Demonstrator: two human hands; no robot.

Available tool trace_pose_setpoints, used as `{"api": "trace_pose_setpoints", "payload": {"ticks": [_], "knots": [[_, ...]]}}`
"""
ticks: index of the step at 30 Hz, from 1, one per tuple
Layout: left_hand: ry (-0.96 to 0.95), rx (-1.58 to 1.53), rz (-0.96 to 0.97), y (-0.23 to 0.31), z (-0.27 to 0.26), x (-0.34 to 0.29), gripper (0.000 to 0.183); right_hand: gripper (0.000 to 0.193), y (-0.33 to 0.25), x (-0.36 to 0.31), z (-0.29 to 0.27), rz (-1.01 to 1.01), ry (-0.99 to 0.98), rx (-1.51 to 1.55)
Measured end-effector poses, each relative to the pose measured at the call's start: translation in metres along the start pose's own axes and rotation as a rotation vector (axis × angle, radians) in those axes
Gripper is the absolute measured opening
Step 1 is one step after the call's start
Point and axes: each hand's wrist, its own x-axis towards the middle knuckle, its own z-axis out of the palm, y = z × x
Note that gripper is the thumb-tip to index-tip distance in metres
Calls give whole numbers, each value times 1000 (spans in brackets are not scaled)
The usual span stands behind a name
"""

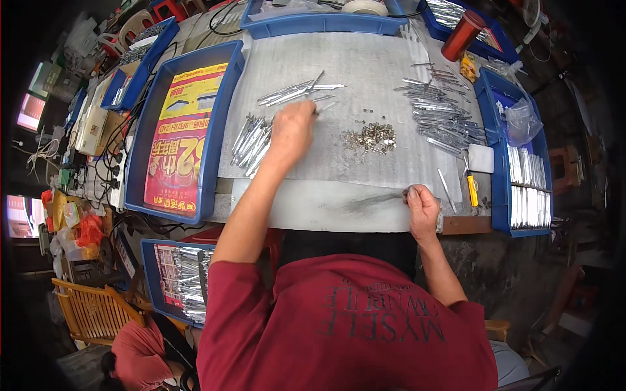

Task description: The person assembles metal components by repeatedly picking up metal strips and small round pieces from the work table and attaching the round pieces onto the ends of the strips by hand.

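Observation:
My left hand (293, 130) is closed, its fingers pointing away beside the slim metal rods on the left. Whatever it pinches is hidden under the fingers. One bundle of rods (251, 144) lies just left of that wrist; another loose bundle (297, 92) lies beyond the knuckles. At the table's near edge, my right hand (422, 207) is curled, thumb and forefinger pressed together; I cannot make out what is in it. Between the hands, a heap of small round metal pieces (378, 138) sits on the white sheet (339, 65). A large pile of metal rods (440, 114) spreads at the right.
A yellow-handled screwdriver (471, 186) and white block (481, 158) lie at right. Beyond them stands a blue tray (499, 215) with stacked rods. Another blue tray (212, 189), paper-lined, is at left. A red tumbler (463, 34) stands far right. Another person (140, 352) sits lower left.

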Motion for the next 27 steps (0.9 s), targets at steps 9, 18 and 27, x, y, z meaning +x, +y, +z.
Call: {"api": "trace_pose_setpoints", "payload": {"ticks": [9, 18, 27], "knots": [[-39, -662, -229, 58, -6, -77, 19, 16, -4, 2, 3, -22, -4, -92], [-23, -862, -362, 70, -2, -110, 13, 11, -31, 39, 23, -266, -133, -372], [-102, -1088, -557, 74, -2, -117, 12, 6, -8, 67, 50, -408, -320, -788]]}}
